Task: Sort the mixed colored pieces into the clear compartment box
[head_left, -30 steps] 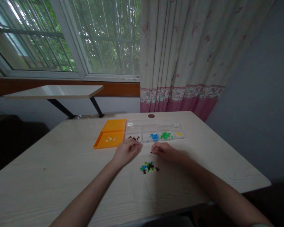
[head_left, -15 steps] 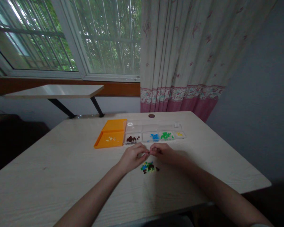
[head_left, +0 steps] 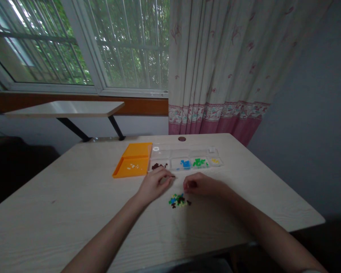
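Evidently, in the head view, small coloured pieces were spread among several places on the table. A clear divided case lay beyond the hands; its near row held, from left to right, brown pieces, blue pieces, green pieces and yellow pieces. An open orange case lay just to its left, with white pieces in its near half. A mixed heap of green, blue, brown and pale yellow pieces lay nearer the person, between the forearms. The left hand partly hid the near edge of the brown compartment.

That hand reached in from the near left, palm down, its thumb and fingers narrowed, with a small dark piece at the fingertips. The right hand came from the near right, just beyond the heap and apart from the left hand, its fingers curled inward; whether they held anything could not be told.

The pale wood-grain table had a raised shelf at its far left. Beyond stood a barred window and a flowered curtain, with a dim wall to the right.
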Available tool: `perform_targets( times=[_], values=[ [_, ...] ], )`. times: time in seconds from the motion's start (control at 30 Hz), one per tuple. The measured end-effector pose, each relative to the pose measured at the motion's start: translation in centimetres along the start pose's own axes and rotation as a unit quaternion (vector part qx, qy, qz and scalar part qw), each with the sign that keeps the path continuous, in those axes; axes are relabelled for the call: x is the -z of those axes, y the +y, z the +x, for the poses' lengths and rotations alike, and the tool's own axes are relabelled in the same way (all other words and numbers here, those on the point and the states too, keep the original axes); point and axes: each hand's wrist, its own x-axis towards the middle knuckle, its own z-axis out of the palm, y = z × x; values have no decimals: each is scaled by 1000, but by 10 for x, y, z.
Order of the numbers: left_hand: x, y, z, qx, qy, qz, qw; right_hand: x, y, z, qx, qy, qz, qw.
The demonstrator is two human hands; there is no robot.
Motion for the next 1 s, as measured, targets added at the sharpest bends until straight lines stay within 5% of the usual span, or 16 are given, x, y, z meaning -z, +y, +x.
perform_targets(
  times=[0.1, 0.37, 0.7, 1.0],
  values=[
    [6, -6, 0, 27, 39, 19, 999, 6, -2, -4, -30, -60, -22, 997],
    [9, -5, 1, 25, 73, 38, 996, 3, -1, -3, -35, -101, -61, 992],
    [14, -11, 2, 44, 118, 41, 991, 1, -1, 1, -23, -57, -126, 990],
    [16, -10, 2, 54, 125, 59, 989, 0, 6, 2, -16, 4, -55, 998]
  ],
)
